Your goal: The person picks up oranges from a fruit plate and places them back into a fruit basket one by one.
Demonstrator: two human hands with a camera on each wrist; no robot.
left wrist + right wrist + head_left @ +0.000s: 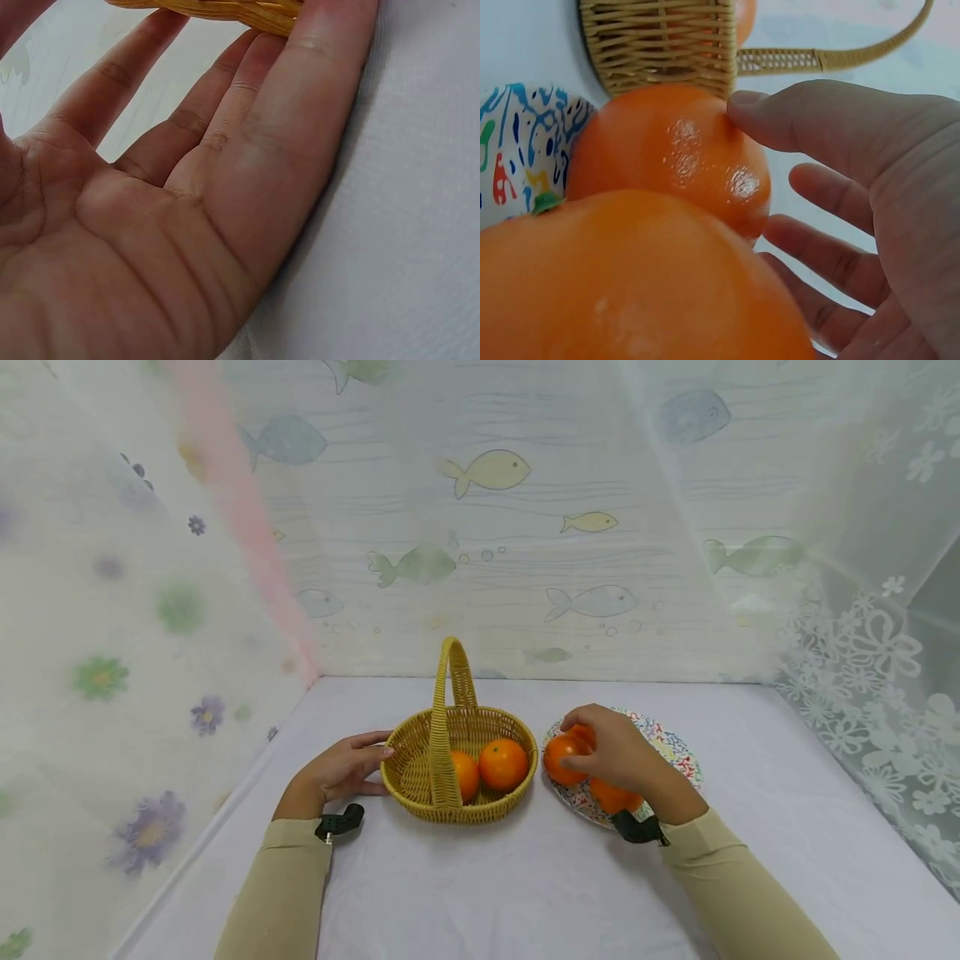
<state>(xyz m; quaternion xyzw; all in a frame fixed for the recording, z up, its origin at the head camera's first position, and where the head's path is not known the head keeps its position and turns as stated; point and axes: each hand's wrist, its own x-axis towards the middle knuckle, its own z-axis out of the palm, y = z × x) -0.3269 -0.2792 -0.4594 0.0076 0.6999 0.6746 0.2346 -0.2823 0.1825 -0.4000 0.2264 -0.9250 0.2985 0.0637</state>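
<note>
A yellow wicker basket (495, 812) with a tall handle stands on the table, and two oranges (503, 766) lie in it. At its left end my left hand (348, 768) touches the rim with its fingers extended; the left wrist view shows the wicker edge (225, 10) at the fingertips. On the right is a patterned plate (678, 752) with oranges on it. My right hand (618, 752) holds the plate's leftmost orange (667, 150) between thumb and fingers. Another orange (630, 285) lies nearer the wrist, and part of one more shows beneath the hand.
A white cloth covers the table (465, 893). Behind it hangs a fish-print curtain (495, 527), with a flowered curtain (150, 710) along the left and lace (877, 668) at the right. The basket handle (444, 718) arches high above the rim.
</note>
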